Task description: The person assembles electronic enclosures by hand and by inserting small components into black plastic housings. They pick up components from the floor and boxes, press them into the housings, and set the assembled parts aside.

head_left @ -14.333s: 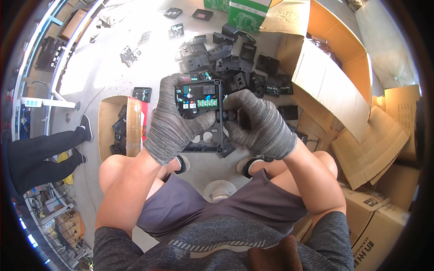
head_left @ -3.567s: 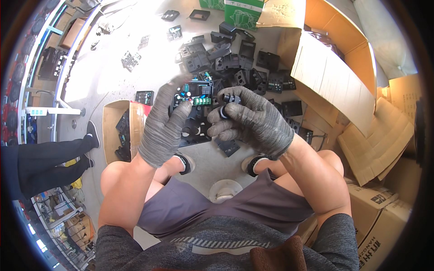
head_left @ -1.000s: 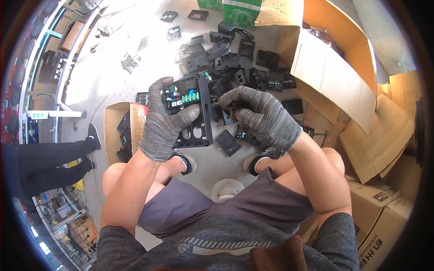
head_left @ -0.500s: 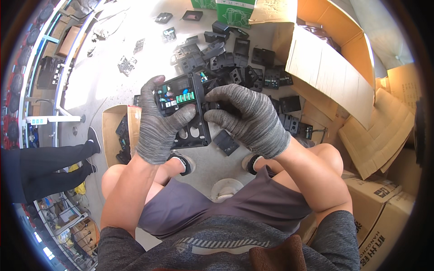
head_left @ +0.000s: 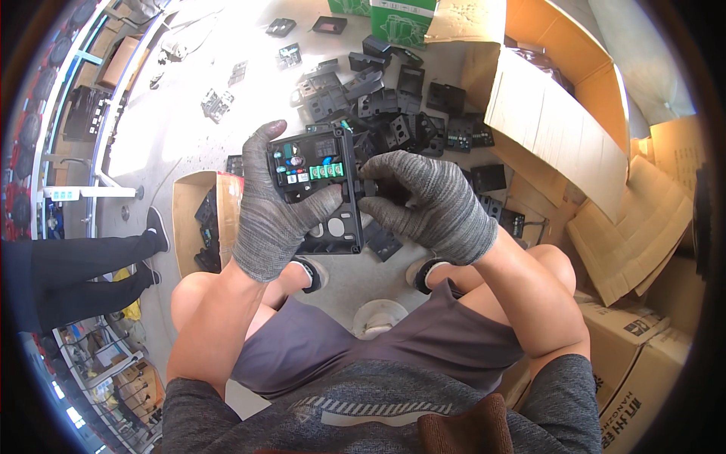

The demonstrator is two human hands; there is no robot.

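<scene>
My left hand (head_left: 271, 216), in a grey knit glove, grips an open black plastic housing (head_left: 349, 227) in front of me. Its thumb lies across the inside and its fingers are behind. In the housing sits a circuit board (head_left: 305, 157) with green terminal blocks (head_left: 327, 171) and small coloured components. Gloved likewise, my right hand (head_left: 435, 204) pinches a small black round fitting (head_left: 369, 187) at the housing's right side wall. The fingertips partly cover that fitting; its exact kind does not show.
Black housings (head_left: 378, 102) lie heaped on the floor ahead. A large open carton (head_left: 556, 113) stands at right, a smaller carton (head_left: 231, 216) with black parts at left. Green boxes (head_left: 402, 21) are at the back. A person's legs (head_left: 94, 280) and shelving (head_left: 83, 193) are at left.
The housing and both hands sit slightly farther right in the picture, and the housing is a little more upright. My right fingers still pinch the black fitting at its side.
</scene>
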